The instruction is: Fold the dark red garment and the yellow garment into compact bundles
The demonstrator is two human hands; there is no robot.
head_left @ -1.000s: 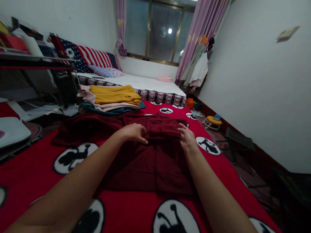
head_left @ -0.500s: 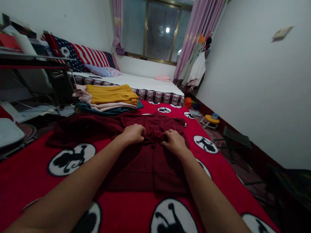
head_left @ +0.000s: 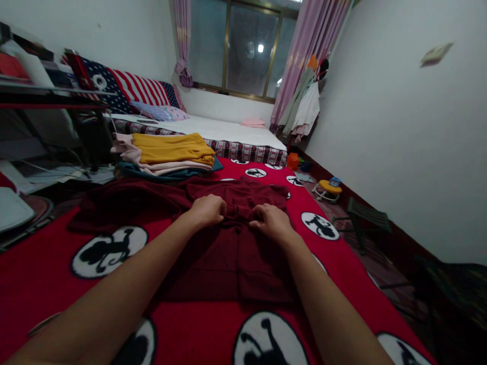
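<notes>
A dark red garment (head_left: pixel 224 268) with long sleeves lies spread on the red blanket (head_left: pixel 190 329), bunched across its middle. My left hand (head_left: pixel 208 210) pinches the bunched cloth, its fingertips hidden in the folds. A short way to the right, my right hand (head_left: pixel 271 220) grips the same band of gathered fabric with curled fingers. One sleeve (head_left: pixel 125 197) stretches out to the left. Behind it sits a stack of folded clothes, with mustard yellow trousers (head_left: pixel 171 148) on top and pink and teal cloth under them.
A low bed (head_left: pixel 220 133) with a white sheet stands under the window. On the left is a cluttered desk (head_left: pixel 49 104). Along the right wall are a yellow stool (head_left: pixel 329 186) and a dark folding stool (head_left: pixel 367 215). Clothes (head_left: pixel 306 111) hang by the curtain.
The view has shifted slightly. Both hands keep their hold on the dark red garment, and the bunched cloth between them looks nearly the same.
</notes>
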